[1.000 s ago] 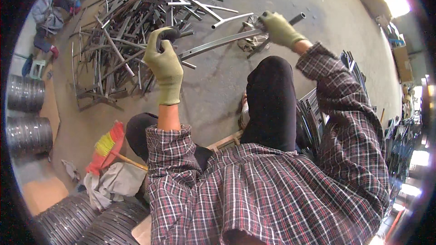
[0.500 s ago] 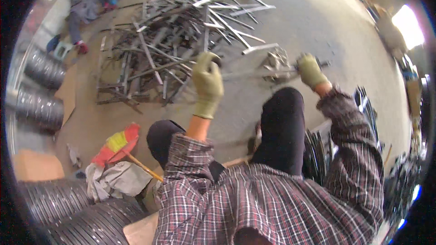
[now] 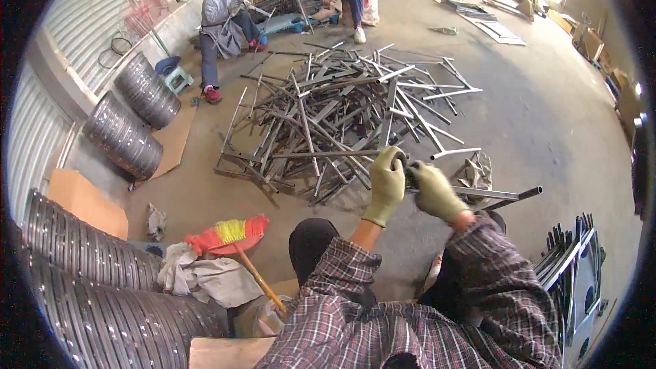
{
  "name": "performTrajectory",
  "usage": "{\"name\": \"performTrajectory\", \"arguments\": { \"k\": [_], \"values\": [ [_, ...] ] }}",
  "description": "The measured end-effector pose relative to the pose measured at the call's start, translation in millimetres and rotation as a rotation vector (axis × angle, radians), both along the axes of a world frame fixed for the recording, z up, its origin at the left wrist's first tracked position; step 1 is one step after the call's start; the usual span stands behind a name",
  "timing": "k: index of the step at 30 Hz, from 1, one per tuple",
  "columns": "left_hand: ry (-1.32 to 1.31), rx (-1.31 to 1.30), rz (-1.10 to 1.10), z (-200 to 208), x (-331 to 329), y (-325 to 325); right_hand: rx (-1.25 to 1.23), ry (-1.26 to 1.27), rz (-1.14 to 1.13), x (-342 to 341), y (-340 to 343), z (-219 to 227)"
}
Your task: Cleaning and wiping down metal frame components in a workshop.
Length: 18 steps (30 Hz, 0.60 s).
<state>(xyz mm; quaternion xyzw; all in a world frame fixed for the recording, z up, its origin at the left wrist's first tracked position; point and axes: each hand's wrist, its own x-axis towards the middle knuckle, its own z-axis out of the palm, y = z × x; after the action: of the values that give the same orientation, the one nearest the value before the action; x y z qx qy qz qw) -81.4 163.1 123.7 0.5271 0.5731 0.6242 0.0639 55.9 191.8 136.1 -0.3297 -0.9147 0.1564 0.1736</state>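
My left hand (image 3: 387, 191), in a pale green glove, is closed with its fingers curled. Close against its right side, my right hand (image 3: 437, 195), in a matching glove, is closed too. A small dark shape shows between the fingertips; its kind cannot be made out. A grey metal tube frame (image 3: 497, 193) runs level from my left hand behind the right one and ends in a slanted crosspiece, beyond my right knee. Ahead lies a tangled pile of similar metal tube frames (image 3: 342, 106) on the floor.
Stacked black ribbed bundles (image 3: 102, 314) stand at the left, beside a grey cloth (image 3: 212, 277) and a red-and-yellow broom (image 3: 229, 234). Black metal parts (image 3: 577, 266) stand at my right. Two people sit behind the pile. A crumpled cloth (image 3: 476, 172) lies past my right hand.
My right hand has come leftward from near the crosspiece to meet my left hand. The view has tilted up, bringing the two seated people and far wall into sight.
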Motion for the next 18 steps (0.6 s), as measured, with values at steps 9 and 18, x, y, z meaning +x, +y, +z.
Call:
{"name": "performTrajectory", "arguments": {
  "k": [9, 18],
  "values": [
    [0.022, -0.120, -0.014, 9, -1, 41, 0.156, 0.188, -0.321, 205, 41, 12],
    [0.002, -0.063, 0.007, 3, 1, 90, -0.595, 1.415, -0.802, 245, -47, -79]
  ]
}}
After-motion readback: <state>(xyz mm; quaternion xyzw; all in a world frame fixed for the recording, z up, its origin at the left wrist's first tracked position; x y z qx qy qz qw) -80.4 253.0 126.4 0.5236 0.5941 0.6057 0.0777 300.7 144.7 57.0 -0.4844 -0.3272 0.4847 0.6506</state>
